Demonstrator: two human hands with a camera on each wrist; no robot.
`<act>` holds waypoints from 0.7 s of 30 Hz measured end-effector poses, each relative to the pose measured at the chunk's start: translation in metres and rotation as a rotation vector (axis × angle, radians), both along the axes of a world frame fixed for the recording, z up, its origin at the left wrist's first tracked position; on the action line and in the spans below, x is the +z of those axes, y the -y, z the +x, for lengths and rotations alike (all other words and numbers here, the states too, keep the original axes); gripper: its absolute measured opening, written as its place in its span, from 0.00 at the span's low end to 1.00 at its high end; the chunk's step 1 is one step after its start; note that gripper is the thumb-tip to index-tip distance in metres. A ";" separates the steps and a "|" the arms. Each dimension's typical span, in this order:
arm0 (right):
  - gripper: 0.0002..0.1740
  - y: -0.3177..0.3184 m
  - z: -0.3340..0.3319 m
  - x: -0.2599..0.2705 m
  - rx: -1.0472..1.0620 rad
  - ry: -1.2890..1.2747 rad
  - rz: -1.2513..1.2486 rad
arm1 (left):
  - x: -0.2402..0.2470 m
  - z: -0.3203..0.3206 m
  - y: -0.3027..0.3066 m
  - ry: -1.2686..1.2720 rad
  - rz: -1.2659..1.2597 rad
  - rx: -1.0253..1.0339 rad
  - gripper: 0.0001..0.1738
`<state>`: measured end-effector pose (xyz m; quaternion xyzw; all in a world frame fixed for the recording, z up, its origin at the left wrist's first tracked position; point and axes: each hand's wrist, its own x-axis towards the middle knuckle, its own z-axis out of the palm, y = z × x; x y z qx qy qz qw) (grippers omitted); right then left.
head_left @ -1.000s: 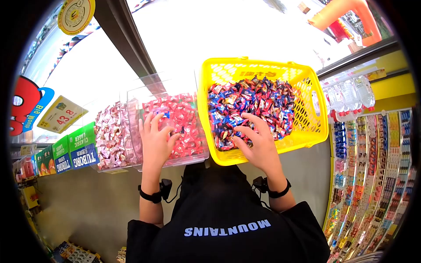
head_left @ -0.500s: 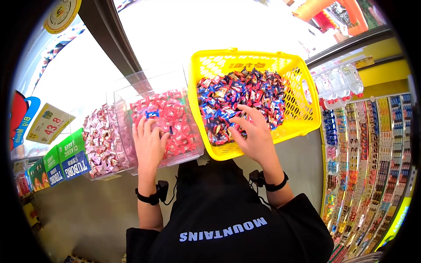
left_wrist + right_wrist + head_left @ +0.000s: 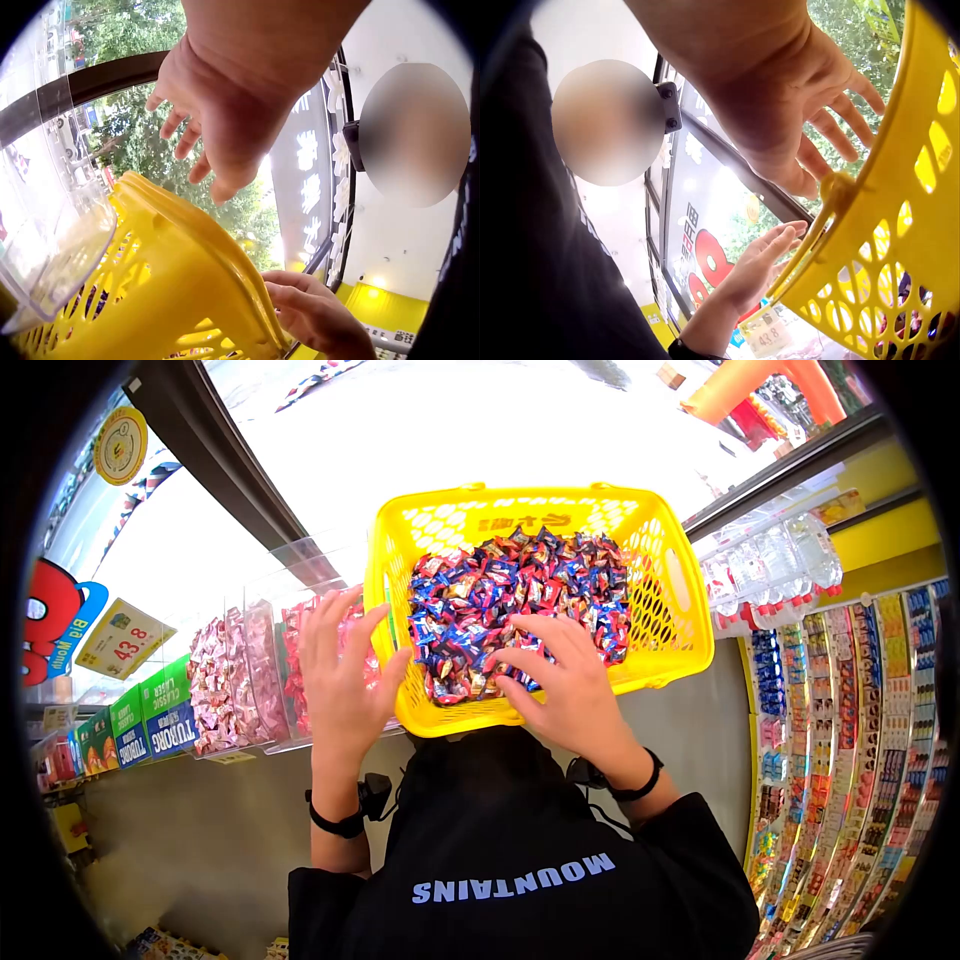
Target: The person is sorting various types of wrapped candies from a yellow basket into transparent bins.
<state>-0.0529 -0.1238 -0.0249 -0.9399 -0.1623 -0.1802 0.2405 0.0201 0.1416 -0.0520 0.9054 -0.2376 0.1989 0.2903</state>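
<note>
A yellow basket [image 3: 686,590] stands before me, filled with candies [image 3: 500,600] in red, blue and dark wrappers. My left hand [image 3: 345,675] is raised by its left rim, fingers spread and thumb pointing toward the basket. In the left wrist view that hand [image 3: 225,120] hangs above the rim with nothing in it. Over the basket's near side reaches my right hand [image 3: 570,685], its fingers loosely bent above the candies. The right wrist view has the right hand [image 3: 795,112] with fingers extended past the rim. Red-wrapped candies [image 3: 298,660] lie in a clear bin left of the basket, partly hidden.
Pink-wrapped candies [image 3: 220,690] fill a bin farther left, beside green and blue beer cartons [image 3: 165,710] and a price sign [image 3: 125,638]. Water bottles [image 3: 775,565] stand right of the basket. Curved shelves of small packets [image 3: 840,750] line the right side. A window frame [image 3: 225,460] rises behind.
The basket has shifted left against the bins, covering part of the red candies. My left hand has risen from over those candies to the basket's left rim. The right hand stays over the basket.
</note>
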 end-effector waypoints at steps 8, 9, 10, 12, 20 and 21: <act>0.19 0.099 0.038 0.057 0.074 0.024 -0.354 | -0.012 -0.010 0.063 -0.072 0.046 -0.171 0.25; 0.19 0.107 0.051 0.057 0.093 -0.033 -0.381 | -0.012 -0.010 0.067 -0.069 0.072 -0.162 0.25; 0.19 0.114 0.066 0.054 0.112 -0.093 -0.407 | -0.011 -0.011 0.069 -0.069 0.098 -0.154 0.25; 0.19 0.124 0.094 0.043 0.124 -0.244 -0.470 | -0.011 -0.011 0.071 -0.069 0.116 -0.154 0.24; 0.13 0.128 0.154 -0.054 0.072 -0.461 -0.918 | -0.013 -0.013 0.068 -0.095 0.052 -0.129 0.21; 0.12 0.128 0.156 -0.062 0.099 -0.438 -0.918 | -0.012 -0.014 0.068 -0.090 0.049 -0.124 0.20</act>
